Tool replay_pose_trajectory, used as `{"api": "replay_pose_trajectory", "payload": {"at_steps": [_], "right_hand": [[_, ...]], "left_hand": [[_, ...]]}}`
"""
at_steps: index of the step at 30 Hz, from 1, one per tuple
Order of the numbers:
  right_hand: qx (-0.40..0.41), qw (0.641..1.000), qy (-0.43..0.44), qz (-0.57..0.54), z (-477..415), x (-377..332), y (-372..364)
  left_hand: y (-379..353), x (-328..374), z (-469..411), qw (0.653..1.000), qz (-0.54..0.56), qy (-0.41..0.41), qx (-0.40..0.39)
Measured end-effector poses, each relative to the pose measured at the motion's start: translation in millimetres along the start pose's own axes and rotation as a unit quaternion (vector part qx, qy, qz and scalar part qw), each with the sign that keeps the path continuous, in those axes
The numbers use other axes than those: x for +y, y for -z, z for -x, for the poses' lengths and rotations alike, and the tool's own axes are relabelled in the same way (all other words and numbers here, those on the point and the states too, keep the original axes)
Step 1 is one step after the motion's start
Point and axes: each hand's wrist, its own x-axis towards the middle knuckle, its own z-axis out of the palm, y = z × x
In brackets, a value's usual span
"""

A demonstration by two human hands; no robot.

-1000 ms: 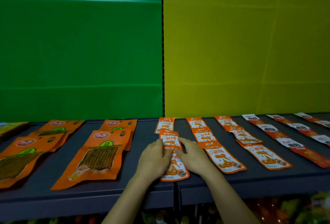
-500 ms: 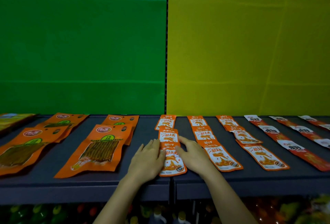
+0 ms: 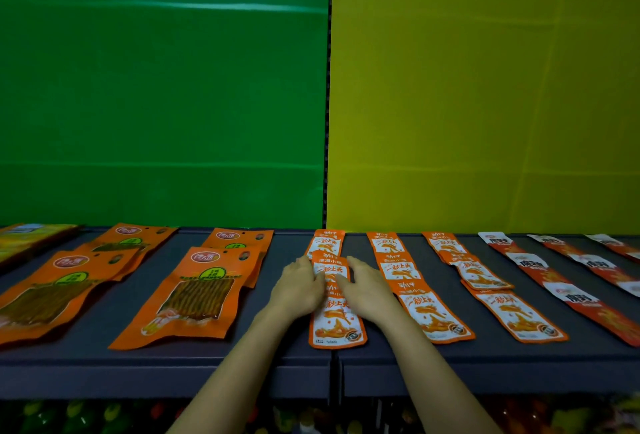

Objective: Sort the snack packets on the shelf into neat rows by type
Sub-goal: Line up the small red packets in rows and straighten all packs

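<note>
Left hand (image 3: 299, 290) and right hand (image 3: 367, 290): fingers loosely extended, nothing gripped, touching the side edges of the middle packet (image 3: 330, 269) in the 3-packet column between them.

Judgement: press evenly from both sides and don't drag the front packet (image 3: 337, 324) under the palms.

Room: the neighbouring column (image 3: 400, 269) is close right, with bare shelf (image 3: 86, 357) to the left. The shelf's front edge runs under the forearms.

From the middle packet row (image 3: 337, 324), bare shelf (image 3: 290, 243) gives passage at 9 o'clock before the large pouch (image 3: 194, 298); at 3 o'clock the neighbouring row (image 3: 434, 316) crowds close.
</note>
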Motion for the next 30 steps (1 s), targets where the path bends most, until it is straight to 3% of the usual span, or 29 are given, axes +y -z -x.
{"api": "replay_pose_trajectory", "payload": {"at_steps": [7,22,30], "right_hand": [[0.004,1.0,-0.018,0.018,-9,5,-8],[-0.001,0.999,0.001,0.054,-9,7,-10],[0.036,0.999,0.03,0.018,-6,5,-6]], "left_hand": [[-5,2,-29,0.999,-0.036,0.023,0.015],[-9,-1,-32,0.997,-0.032,-0.021,0.06],[18,0,-3,0.978,0.031,-0.066,0.193]]}}
